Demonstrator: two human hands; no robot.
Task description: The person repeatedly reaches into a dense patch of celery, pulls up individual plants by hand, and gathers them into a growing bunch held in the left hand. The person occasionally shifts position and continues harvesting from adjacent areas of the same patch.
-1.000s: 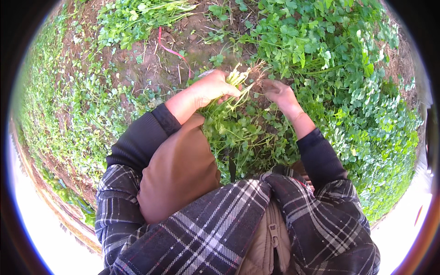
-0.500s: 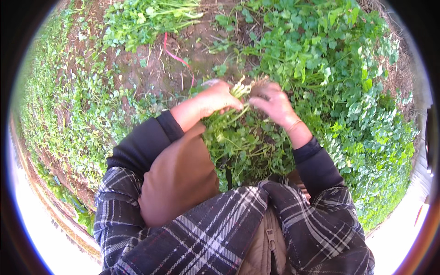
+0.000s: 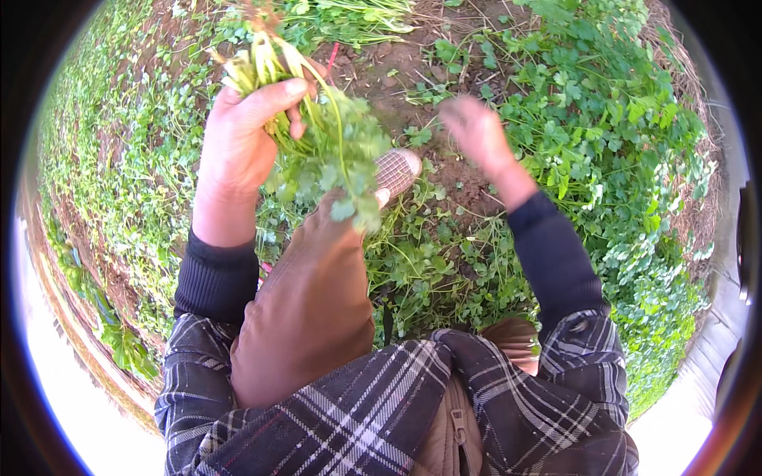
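Observation:
My left hand [image 3: 242, 139] is raised and wrapped round a bunch of coriander [image 3: 329, 147]. The pale stem ends and brown roots point up and away, while the leaves hang down to the right over my knee and shoe. My right hand [image 3: 479, 136] hovers empty-looking over the soil, apart from the bunch and beside the growing coriander [image 3: 583, 119]. Motion smears its fingers, so I cannot make out how they are held.
Cut coriander [image 3: 357, 17] lies in a pile at the far side. A red strip [image 3: 333, 55] shows beside it. My patterned shoe [image 3: 397, 170] rests on bare soil [image 3: 468, 190]. Low green plants [image 3: 103, 182] spread along the left, and dry straw [image 3: 690, 119] edges the right.
My left hand has lifted the bunch up and to the left, away from the right hand. The right hand has come off the roots and moved slightly farther away. My shoe now shows.

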